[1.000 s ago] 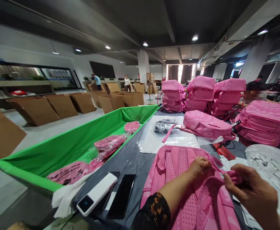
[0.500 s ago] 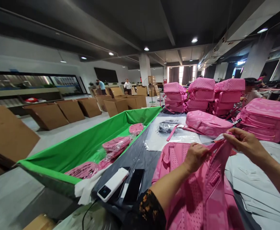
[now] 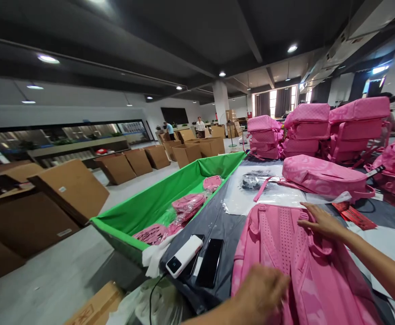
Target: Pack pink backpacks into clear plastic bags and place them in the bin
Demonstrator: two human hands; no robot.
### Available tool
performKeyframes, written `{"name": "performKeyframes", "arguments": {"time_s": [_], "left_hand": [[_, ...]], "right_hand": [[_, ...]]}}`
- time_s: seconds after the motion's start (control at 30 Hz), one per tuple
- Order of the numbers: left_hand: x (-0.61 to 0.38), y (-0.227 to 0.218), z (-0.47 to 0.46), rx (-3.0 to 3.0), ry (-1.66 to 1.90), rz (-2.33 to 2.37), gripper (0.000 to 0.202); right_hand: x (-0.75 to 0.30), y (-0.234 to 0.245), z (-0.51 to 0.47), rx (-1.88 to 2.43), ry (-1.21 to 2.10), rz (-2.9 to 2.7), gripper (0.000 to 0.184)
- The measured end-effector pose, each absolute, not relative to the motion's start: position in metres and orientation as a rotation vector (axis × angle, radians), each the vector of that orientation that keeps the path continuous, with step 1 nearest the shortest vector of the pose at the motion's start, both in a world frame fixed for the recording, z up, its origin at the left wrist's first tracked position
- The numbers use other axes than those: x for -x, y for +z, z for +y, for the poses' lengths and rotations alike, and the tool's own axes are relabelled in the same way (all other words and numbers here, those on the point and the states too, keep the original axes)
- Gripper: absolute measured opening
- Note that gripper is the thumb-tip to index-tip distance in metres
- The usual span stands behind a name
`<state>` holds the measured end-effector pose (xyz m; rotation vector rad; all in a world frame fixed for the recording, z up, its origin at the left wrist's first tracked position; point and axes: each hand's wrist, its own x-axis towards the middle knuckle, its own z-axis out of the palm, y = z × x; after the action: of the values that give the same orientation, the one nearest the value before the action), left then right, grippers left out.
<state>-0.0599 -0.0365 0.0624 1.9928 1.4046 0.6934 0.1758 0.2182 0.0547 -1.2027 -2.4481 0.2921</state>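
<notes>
A pink backpack (image 3: 285, 243) lies on the dark-covered table with its perforated back panel and shoulder straps facing up. My right hand (image 3: 324, 223) rests at its top edge by a strap, fingers stretched out and holding nothing. Over the lower part of the same bag is my left hand (image 3: 260, 289), smeared by motion, so its fingers cannot be read. Just beyond lies another pink backpack (image 3: 322, 174) on its side, and a red tag (image 3: 355, 216) sits right of my right hand.
Stacked pink backpacks (image 3: 305, 122) stand at the back. A green-lined bin (image 3: 126, 216) with bagged pink pouches (image 3: 187, 203) runs along the left. A white power bank (image 3: 184, 255), a black phone (image 3: 210, 262) and white plastic bags (image 3: 234, 194) lie on the table. Cardboard boxes (image 3: 112, 169) stand beyond.
Both hands have let go of the raised strap, which now lies down on the backpack. My left hand has moved down toward me. The view has turned left.
</notes>
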Motion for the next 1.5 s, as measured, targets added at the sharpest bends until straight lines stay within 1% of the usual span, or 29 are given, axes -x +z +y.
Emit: {"name": "performKeyframes", "arguments": {"time_s": [0.07,0.13,0.17,0.2,0.27,0.33,0.47,0.53,0.6,0.67,0.73,0.8,0.9,0.97,1.07,1.13,1.17,1.23,1.3,1.33,1.4,1.5], "left_hand": [[0.084,0.078,0.014,-1.991,0.894,1.761,0.052],[0.099,0.082,0.071,-1.917,0.920,2.015,0.083],[0.102,0.078,0.097,-1.878,0.885,2.044,0.090],[0.103,0.072,0.118,-1.868,0.859,2.030,0.090],[0.100,0.054,0.144,-1.899,0.852,1.959,0.075],[0.094,0.033,0.149,-1.992,0.976,1.889,0.063],[0.091,-0.003,0.129,-2.180,1.369,1.739,0.054],[0.092,-0.018,0.112,-2.248,1.476,1.724,0.046],[0.094,-0.031,0.095,-2.336,1.504,1.727,0.037],[0.095,-0.039,0.078,-2.457,1.422,1.699,0.032],[0.097,-0.040,0.070,-2.562,1.252,1.659,0.029],[0.100,-0.038,0.074,-2.597,0.958,1.663,0.028],[0.103,-0.035,0.102,-2.540,0.564,1.685,0.020],[0.104,-0.032,0.126,-2.501,0.463,1.699,0.019],[0.103,-0.020,0.153,-2.453,0.408,1.754,0.022],[0.097,-0.006,0.159,-2.421,0.382,1.790,0.027],[0.091,0.000,0.158,-2.409,0.373,1.807,0.035],[0.072,0.007,0.146,-2.374,0.402,1.837,0.059],[0.047,0.002,0.130,-2.303,0.479,1.818,0.086],[0.036,-0.004,0.122,-2.256,0.507,1.770,0.095],[0.019,-0.017,0.110,-2.154,0.525,1.660,0.103],[0.013,-0.029,0.104,-2.083,0.503,1.580,0.101]], "right_hand": [[-0.176,0.041,0.220,1.209,0.236,-2.470,0.085],[-0.177,0.031,0.221,1.123,0.186,-2.470,0.077],[-0.178,0.026,0.220,1.065,0.175,-2.447,0.072],[-0.180,0.021,0.219,1.011,0.172,-2.409,0.067],[-0.185,0.012,0.217,0.920,0.166,-2.316,0.059],[-0.189,0.003,0.212,0.846,0.121,-2.237,0.053],[-0.189,-0.010,0.193,0.759,-0.097,-2.182,0.042],[-0.190,-0.017,0.177,0.750,-0.220,-2.177,0.038],[-0.195,-0.025,0.158,0.751,-0.271,-2.188,0.034],[-0.203,-0.033,0.141,0.776,-0.208,-2.221,0.032],[-0.213,-0.038,0.132,0.825,-0.074,-2.261,0.032],[-0.218,-0.037,0.136,0.889,0.070,-2.316,0.032],[-0.212,-0.029,0.160,1.012,0.242,-2.445,0.033],[-0.201,-0.025,0.181,1.132,0.320,-2.506,0.034],[-0.183,-0.025,0.210,1.311,0.327,-2.478,0.035],[-0.177,-0.027,0.223,1.354,0.299,-2.437,0.037],[-0.175,-0.029,0.226,1.347,0.292,-2.424,0.038],[-0.175,-0.034,0.230,1.324,0.288,-2.393,0.042],[-0.176,-0.041,0.228,1.299,0.288,-2.354,0.043],[-0.176,-0.045,0.227,1.295,0.285,-2.328,0.043],[-0.174,-0.052,0.221,1.303,0.266,-2.276,0.042],[-0.172,-0.052,0.215,1.309,0.218,-2.250,0.036]]}}
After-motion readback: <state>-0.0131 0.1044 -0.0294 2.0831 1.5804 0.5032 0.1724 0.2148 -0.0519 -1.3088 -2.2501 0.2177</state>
